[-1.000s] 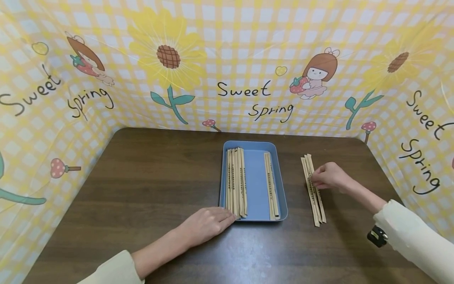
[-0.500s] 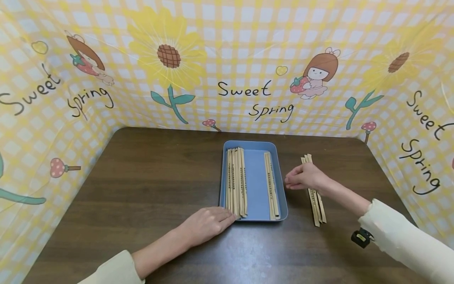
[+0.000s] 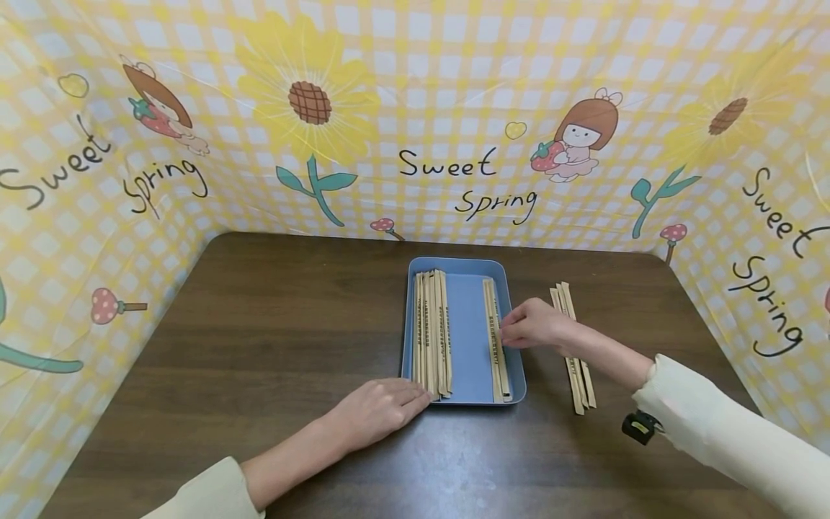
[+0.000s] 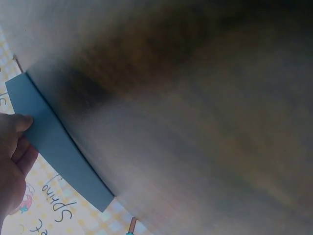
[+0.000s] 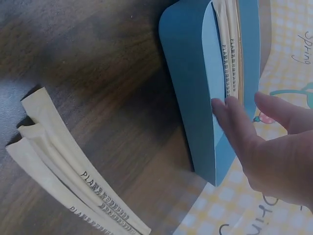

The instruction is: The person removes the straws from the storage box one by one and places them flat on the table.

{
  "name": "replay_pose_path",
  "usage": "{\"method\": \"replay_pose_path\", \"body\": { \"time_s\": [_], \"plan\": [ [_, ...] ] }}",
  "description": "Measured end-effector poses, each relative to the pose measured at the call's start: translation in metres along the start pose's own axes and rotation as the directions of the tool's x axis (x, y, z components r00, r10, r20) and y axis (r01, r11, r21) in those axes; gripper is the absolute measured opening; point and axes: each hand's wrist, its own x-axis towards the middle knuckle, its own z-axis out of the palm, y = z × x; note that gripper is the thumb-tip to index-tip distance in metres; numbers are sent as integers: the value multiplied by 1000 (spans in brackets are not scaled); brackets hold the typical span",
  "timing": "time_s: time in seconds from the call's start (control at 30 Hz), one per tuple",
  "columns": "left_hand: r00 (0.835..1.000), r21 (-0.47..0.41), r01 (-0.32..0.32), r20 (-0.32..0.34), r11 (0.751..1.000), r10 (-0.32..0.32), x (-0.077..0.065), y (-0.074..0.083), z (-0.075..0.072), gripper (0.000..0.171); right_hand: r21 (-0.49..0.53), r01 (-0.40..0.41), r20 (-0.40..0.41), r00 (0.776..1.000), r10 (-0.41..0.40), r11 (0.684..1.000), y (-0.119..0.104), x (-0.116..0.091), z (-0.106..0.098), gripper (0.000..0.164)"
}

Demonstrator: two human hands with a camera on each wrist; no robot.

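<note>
The blue tray [image 3: 465, 339] holds a row of paper-wrapped straws [image 3: 432, 324] along its left side and a narrow bunch of paper-wrapped straws [image 3: 497, 371] on its right. My left hand [image 3: 379, 412] grips the tray at its front left corner; the left wrist view shows the thumb [image 4: 23, 123] against the tray wall. My right hand [image 3: 540, 323] reaches over the tray's right wall, fingertips right at the narrow bunch. In the right wrist view its thumb and fingers [image 5: 234, 125] stand apart, nothing held between them.
To the right of the tray, three paper-wrapped straws [image 3: 576, 375] lie side by side on the brown wooden table [image 3: 279, 317], partly beneath my right forearm in the head view. A yellow checked cloth [image 3: 428, 86] surrounds the table's back and sides.
My right hand has moved left from the three straws on the table, over the tray's right wall to the narrow bunch inside. Those three straws stay in place, and so does my left hand.
</note>
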Motion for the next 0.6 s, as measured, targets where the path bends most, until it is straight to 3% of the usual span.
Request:
{"method": "replay_pose_path", "body": {
  "time_s": [0.6],
  "plan": [
    [1000, 9, -12, -22, 1000, 12, 0, 0, 1, 30, -42, -27, 8, 1000, 28, 999, -1, 16, 19, 40]
  ]
}}
